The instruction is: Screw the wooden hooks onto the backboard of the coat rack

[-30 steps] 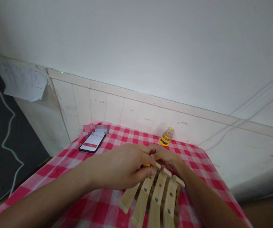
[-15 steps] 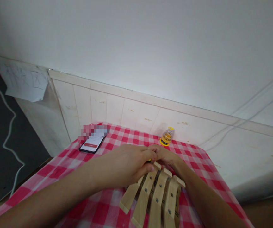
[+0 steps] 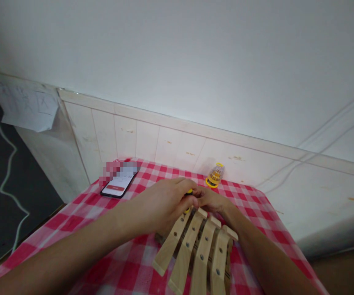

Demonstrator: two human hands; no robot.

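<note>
My left hand (image 3: pixel 167 205) is closed, its thumb and fingers pinching a yellow-and-black screwdriver (image 3: pixel 189 191) above the far end of a wooden piece. Only small bits of the screwdriver show. Close beside it, my right hand (image 3: pixel 210 199) has its fingers bent in by the left fingertips; what they hold is hidden. Below both hands lies a wooden assembly (image 3: pixel 203 250) of several pale curved slats side by side, with round screw heads along them. The leftmost slat's far end is partly under my left hand.
A checked red-and-white cloth (image 3: pixel 127 262) covers the table. A phone (image 3: pixel 117 186) with a lit screen lies at the back left. Near the wall stands a cone-shaped clear-and-yellow screwdriver bit case (image 3: pixel 215 176). White panelling (image 3: pixel 146 139) borders the table's far edge.
My left hand has risen slightly and moved away from me, baring more of the leftmost slat and its screws. More of the yellow-and-black screwdriver shows. The whole view has shifted a little.
</note>
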